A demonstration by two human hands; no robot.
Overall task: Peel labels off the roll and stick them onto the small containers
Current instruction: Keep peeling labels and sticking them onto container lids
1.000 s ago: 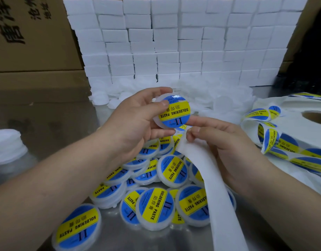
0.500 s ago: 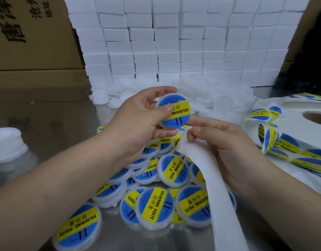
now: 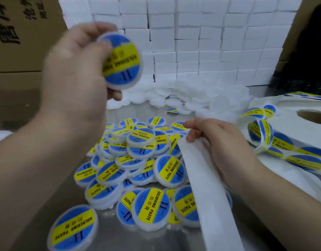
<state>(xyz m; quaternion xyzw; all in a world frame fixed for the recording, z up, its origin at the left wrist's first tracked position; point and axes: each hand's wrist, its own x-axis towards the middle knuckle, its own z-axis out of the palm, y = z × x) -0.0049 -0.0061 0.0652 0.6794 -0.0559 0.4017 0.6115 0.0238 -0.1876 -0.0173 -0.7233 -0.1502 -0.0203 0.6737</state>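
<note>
My left hand [image 3: 74, 69] is raised at the upper left and grips a small round white container [image 3: 122, 62] with a blue and yellow "SOLDERING PASTE" label on its lid; both are blurred by motion. My right hand [image 3: 216, 142] sits lower at the centre right and pinches the white backing strip [image 3: 208, 192], which runs down toward the front edge. The label roll [image 3: 290, 142] lies at the right with blue and yellow labels along its loose strip. A heap of labelled containers [image 3: 143, 160] lies between my hands on the metal table [image 3: 38, 205].
Unlabelled white containers [image 3: 201, 98] are piled behind the heap. A wall of stacked white boxes [image 3: 201, 42] stands at the back. Brown cardboard cartons [image 3: 20, 42] fill the left side. One labelled container [image 3: 72, 229] lies alone at the front left.
My left hand has lifted the labelled container up and to the left, away from my right hand. The right hand keeps its pinch on the backing strip.
</note>
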